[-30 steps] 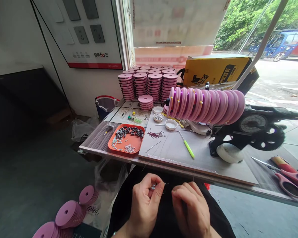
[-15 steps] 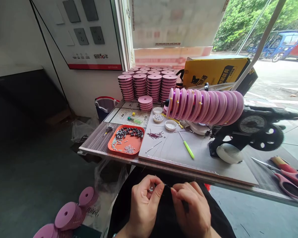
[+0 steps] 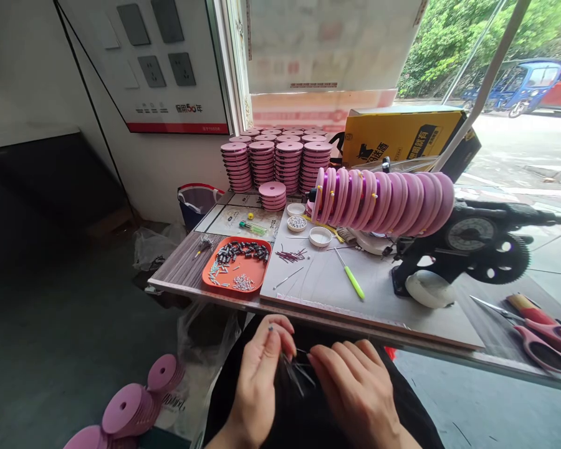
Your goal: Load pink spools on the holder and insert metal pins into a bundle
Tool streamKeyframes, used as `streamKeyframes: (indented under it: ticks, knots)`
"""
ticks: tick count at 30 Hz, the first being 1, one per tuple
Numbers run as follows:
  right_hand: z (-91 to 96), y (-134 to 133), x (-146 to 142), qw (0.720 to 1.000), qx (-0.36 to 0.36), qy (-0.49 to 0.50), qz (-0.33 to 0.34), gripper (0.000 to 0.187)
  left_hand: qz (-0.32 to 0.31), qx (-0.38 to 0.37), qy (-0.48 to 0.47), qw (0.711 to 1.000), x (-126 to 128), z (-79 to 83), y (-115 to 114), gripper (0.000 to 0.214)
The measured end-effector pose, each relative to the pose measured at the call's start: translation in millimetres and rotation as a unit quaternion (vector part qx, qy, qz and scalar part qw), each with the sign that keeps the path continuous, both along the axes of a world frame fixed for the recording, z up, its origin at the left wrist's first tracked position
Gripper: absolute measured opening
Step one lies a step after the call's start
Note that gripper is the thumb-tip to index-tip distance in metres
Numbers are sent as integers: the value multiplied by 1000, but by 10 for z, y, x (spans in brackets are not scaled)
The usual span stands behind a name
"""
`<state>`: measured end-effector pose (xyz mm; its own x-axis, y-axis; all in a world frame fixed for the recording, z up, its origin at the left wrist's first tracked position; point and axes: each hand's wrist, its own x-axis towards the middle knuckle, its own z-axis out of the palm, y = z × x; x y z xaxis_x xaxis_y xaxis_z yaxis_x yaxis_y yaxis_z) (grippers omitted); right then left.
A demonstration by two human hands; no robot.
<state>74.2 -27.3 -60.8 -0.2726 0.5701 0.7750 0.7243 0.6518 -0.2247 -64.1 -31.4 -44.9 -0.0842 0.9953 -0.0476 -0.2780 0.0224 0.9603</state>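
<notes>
Both my hands are low in front of me, below the table's near edge [image 3: 336, 324] and over my dark lap. My left hand [image 3: 262, 368] has its fingers curled in a pinch around a bundle of thin dark wires [image 3: 295, 369] that fan out to the right. My right hand [image 3: 353, 386] sits close beside it, its fingertips reaching the wire ends; I cannot see what its fingers grip.
On the table: an orange tray [image 3: 238, 265] of small parts, a green-handled tool [image 3: 353, 282], small white dishes [image 3: 320, 236], stacks of pink discs [image 3: 275, 162], a row of pink discs [image 3: 383, 199] on a black winder [image 3: 477, 249], pink scissors [image 3: 542, 333], a yellow box [image 3: 402, 134]. Pink discs [image 3: 131, 405] lie on the floor.
My left hand has opened its tight pinch on a small silvery piece and now holds the wires fanned out; my right hand slid left and lower toward them.
</notes>
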Motion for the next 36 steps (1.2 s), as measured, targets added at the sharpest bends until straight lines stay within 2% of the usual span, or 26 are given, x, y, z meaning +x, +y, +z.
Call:
streamKeyframes:
  ticks: [3, 5, 8, 12, 17, 20, 22, 24, 26, 27, 28, 30, 32, 36]
  knots:
    - [-6, 7, -11, 999, -16, -32, -5, 23, -16, -35, -150, 988, -64, 103, 60, 36]
    - [-3, 9, -14, 999, -12, -29, 11, 20, -26, -48, -182, 982, -82, 146, 89, 34]
    - [0, 6, -10, 1000, 1, 2, 28, 12, -21, -44, -174, 984, -73, 149, 96, 34]
    - [-17, 1, -2, 999, 12, 32, 16, 11, -12, -38, -165, 986, -43, 116, 66, 36]
    - [-27, 1, -27, 1000, 19, -1, 25, 7, -25, -42, -157, 986, -17, 118, 18, 38]
    - [-19, -1, -54, 999, 12, -36, 24, 16, -33, -48, -167, 984, -19, 141, 11, 39]
    - [-6, -3, -50, 998, 19, -56, 34, 17, -13, -56, -187, 981, -57, 172, 38, 38]
    - [17, -4, -22, 997, 23, -63, 40, 18, 43, -43, -209, 976, -127, 208, 89, 37]
    - [51, 1, 19, 998, 7, -52, 41, 21, 102, -15, -198, 975, -206, 226, 140, 37]
    - [71, 5, 39, 998, -4, -41, 43, 21, 106, -14, -176, 979, -235, 220, 155, 35]
    - [90, 9, 54, 998, -15, -26, 47, 21, 87, -29, -148, 985, -253, 200, 161, 30]
    - [120, 16, 69, 998, -27, -1, 61, 16, 2, -89, -95, 991, -248, 124, 140, 25]
    - [129, 21, 64, 997, -26, 16, 71, 11, -73, -137, -63, 986, -205, 23, 92, 29]
    - [111, 15, 40, 997, -20, 48, 59, 11, -110, -150, -22, 982, -128, -129, 17, 32]
